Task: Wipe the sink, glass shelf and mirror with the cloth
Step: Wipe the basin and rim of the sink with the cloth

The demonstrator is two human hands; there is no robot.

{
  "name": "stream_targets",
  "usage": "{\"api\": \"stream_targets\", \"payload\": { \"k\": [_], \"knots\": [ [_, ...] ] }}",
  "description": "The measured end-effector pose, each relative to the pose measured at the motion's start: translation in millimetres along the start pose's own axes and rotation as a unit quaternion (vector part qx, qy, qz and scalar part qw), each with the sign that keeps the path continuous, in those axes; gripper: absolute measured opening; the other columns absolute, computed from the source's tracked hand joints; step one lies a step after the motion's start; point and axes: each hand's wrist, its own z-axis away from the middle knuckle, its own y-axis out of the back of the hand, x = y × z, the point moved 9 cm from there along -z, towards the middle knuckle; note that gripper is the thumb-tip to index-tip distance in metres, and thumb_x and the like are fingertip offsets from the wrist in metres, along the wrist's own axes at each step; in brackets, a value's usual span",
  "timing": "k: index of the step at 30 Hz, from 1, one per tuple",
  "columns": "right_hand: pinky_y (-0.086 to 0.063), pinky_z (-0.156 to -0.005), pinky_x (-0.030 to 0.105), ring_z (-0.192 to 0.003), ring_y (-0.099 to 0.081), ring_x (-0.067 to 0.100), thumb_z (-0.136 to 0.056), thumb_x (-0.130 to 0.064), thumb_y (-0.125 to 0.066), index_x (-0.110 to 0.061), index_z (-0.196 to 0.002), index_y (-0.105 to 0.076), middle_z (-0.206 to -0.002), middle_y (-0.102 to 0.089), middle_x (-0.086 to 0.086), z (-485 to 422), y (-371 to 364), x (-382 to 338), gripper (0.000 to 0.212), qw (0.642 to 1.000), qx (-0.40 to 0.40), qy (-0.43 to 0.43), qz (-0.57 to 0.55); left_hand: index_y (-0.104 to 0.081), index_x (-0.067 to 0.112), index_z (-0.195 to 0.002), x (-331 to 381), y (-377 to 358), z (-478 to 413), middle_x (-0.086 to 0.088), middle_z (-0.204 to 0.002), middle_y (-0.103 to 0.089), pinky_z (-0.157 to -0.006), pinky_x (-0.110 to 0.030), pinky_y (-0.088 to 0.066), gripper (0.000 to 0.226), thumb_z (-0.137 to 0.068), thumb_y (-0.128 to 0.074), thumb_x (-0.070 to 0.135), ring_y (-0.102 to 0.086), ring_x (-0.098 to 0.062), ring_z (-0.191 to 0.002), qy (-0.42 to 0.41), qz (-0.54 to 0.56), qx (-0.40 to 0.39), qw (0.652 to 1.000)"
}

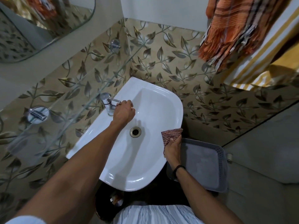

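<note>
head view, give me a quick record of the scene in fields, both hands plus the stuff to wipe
left hand: grips the tap lever
right hand: holds the cloth at the sink's right rim
sink: white, drain in the basin
glass shelf: on the tiled wall, left of the sink
mirror: top left, above the shelf
basket: grey, low beside the sink's right side
towel: orange, hangs top right

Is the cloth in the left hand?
No, the right hand grips the cloth at the sink rim; the left hand holds the tap lever.
</note>
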Motion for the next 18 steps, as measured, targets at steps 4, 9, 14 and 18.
{"api": "stream_targets", "payload": {
  "k": [4,9,14,18],
  "knots": [
    [-0.035,-0.113,0.04,-0.138,-0.042,0.032,-0.108,-0.02,-0.033,-0.022,-0.161,-0.006,-0.157,-0.035,0.011,11.9,-6.4,15.0,0.059,1.0,0.019,0.007,-0.004,-0.06,0.012,-0.119,-1.2,-4.5,-14.0,-0.013,-0.125,-0.06,-0.09,-0.042,-0.043,0.029,-0.095,-0.051,0.027,-0.055,-0.037,-0.115,0.025,0.034,-0.021,0.999],
    [-0.051,-0.098,0.055,-0.121,-0.057,0.033,-0.103,-0.031,-0.036,-0.031,-0.154,-0.015,-0.143,-0.048,0.004,-5.0,-9.5,16.7,0.055,0.999,0.04,-0.012,0.003,-0.065,0.01,-0.108,-5.6,-5.1,-27.2,-0.018,-0.111,-0.066,-0.083,-0.035,-0.043,0.024,-0.092,-0.052,0.023,-0.061,-0.038,-0.103,0.058,0.029,-0.004,0.998],
    [-0.061,-0.064,0.047,-0.086,-0.068,0.036,-0.097,-0.041,-0.03,-0.032,-0.14,-0.027,-0.122,-0.062,0.019,-62.6,-2.8,0.0,0.043,0.999,0.016,-0.047,0.022,-0.067,0.019,-0.098,-10.8,-13.5,-29.8,-0.005,-0.079,-0.062,-0.075,-0.033,-0.033,0.023,-0.082,-0.053,0.028,-0.055,-0.031,-0.08,0.097,0.013,-0.014,0.995],
    [-0.051,-0.049,0.03,-0.065,-0.063,0.03,-0.107,-0.024,-0.031,-0.015,-0.142,-0.028,-0.092,-0.06,0.014,-82.7,9.8,-53.6,0.036,0.997,0.002,-0.064,0.048,-0.065,0.017,-0.092,-9.8,-17.1,-33.5,-0.002,-0.075,-0.06,-0.084,-0.035,-0.036,0.022,-0.082,-0.052,0.031,-0.052,-0.028,-0.078,0.137,0.038,-0.043,0.989]
  ]
}}
